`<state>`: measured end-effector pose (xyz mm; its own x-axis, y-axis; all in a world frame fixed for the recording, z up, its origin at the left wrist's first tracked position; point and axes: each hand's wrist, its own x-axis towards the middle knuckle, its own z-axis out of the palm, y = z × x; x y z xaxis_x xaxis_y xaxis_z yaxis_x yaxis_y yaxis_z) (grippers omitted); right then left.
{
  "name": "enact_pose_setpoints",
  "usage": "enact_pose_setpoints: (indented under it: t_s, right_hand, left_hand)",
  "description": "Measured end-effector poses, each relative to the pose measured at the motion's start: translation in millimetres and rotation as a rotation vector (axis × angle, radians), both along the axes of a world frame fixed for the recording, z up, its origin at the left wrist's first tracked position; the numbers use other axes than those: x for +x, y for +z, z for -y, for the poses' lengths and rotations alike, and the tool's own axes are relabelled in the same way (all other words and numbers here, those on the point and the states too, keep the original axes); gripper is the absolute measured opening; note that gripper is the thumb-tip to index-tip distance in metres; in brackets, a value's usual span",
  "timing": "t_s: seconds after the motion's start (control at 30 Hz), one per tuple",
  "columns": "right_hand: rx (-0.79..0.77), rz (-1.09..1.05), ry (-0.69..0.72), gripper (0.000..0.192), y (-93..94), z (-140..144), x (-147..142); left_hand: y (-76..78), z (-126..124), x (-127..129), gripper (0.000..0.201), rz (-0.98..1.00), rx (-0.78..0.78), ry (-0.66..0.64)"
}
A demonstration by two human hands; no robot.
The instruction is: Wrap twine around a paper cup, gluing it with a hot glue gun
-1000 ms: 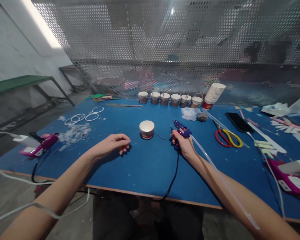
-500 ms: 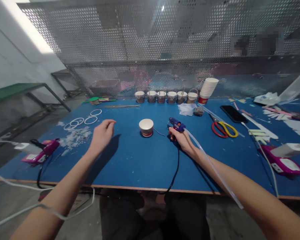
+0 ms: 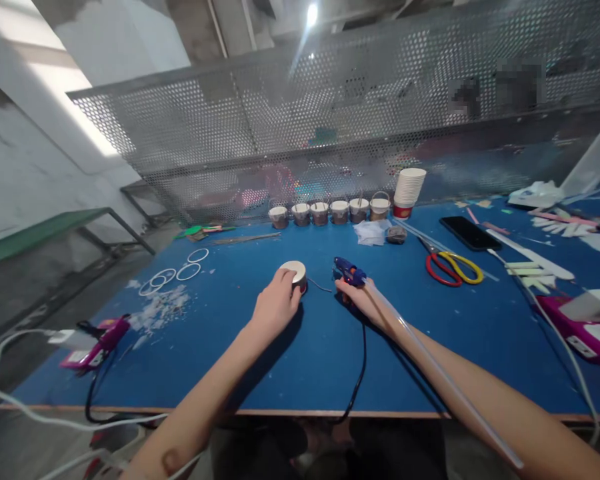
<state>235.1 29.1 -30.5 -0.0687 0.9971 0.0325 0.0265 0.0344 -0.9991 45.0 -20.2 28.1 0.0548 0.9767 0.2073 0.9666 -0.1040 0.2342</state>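
Since half a second ago the left hand (image 3: 276, 308) has swung rightward from open air and landed on the upturned paper cup (image 3: 295, 274), fingers curled around its near side. That cup stands on the blue table (image 3: 260, 347) at about ten o'clock from the right hand (image 3: 363, 303), near it but apart. The right hand is wrapped around the grip of the blue glue gun (image 3: 349, 273), nozzle aimed at nine o'clock toward the cup, a long clear glue stick (image 3: 430, 373) trailing back along the forearm and a black cord (image 3: 359, 363) dropping toward six o'clock. At one o'clock sit a row of small cups (image 3: 330, 212) and a stack of paper cups (image 3: 408, 192); scissors (image 3: 453, 267) lie at three o'clock.
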Motion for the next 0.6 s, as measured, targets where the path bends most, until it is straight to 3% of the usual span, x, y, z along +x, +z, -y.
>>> enact_pose_setpoints:
  t_s: [0.13,0.3,0.43,0.6]
  right_hand:
    - [-0.011,-0.031,-0.001,0.021,-2.5,-1,-1]
    - [-0.025,-0.055,0.009,0.017,-1.2,1,-1]
    - [-0.004,-0.048,-0.013,0.013,-4.8,2,-2]
    - [0.024,-0.08,-0.039,0.015,-4.9,6,-4]
  left_hand:
    - [0.5,-7,17,0.032,-0.176,-0.127,0.116]
    - [-9.0,-12,13,0.03,-0.226,-0.06,0.117]
    - [-17.6,-12,-1,0.025,-0.065,0.056,0.116]
    - [-11.3,-4,-9,0.022,0.394,0.084,0.029]
